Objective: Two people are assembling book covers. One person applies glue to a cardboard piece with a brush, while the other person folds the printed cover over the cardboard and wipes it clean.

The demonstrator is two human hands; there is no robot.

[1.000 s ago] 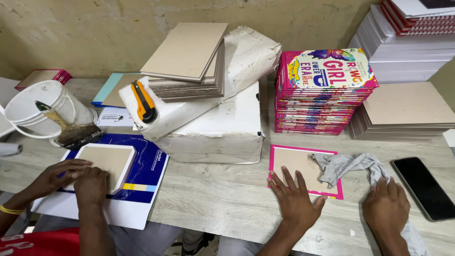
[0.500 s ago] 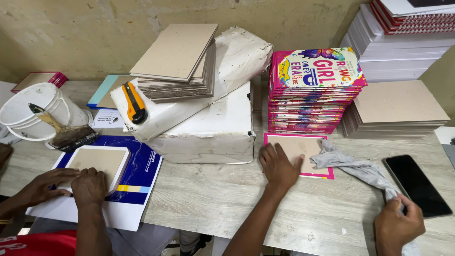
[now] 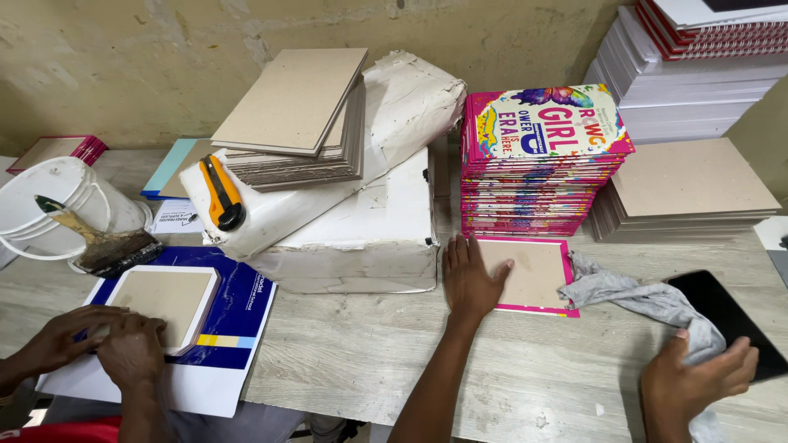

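bare tabletop (image 3: 361, 361) ahead, white parcel (image 3: 361, 230) blocking behind

Packages, labels and screens observed on the surface, head view.

A bulky white paper-wrapped package (image 3: 361, 230) sat at centre, its wrapping torn and crumpled at the upper right corner, a second wrapped bundle (image 3: 328, 164) lying tilted across its top. A small white printed label (image 3: 178, 218) lay just left of it, beside the white bucket (image 3: 49, 197). A dark phone (image 3: 726, 316) lay flat at the right edge, screen black, partly under a grey cloth (image 3: 632, 295) on which the right hand (image 3: 694, 381) rested. A blue, white and yellow printed sheet (image 3: 238, 316) lay at lower left. Colourful pink-edged printed covers (image 3: 546, 123) were stacked right of centre.
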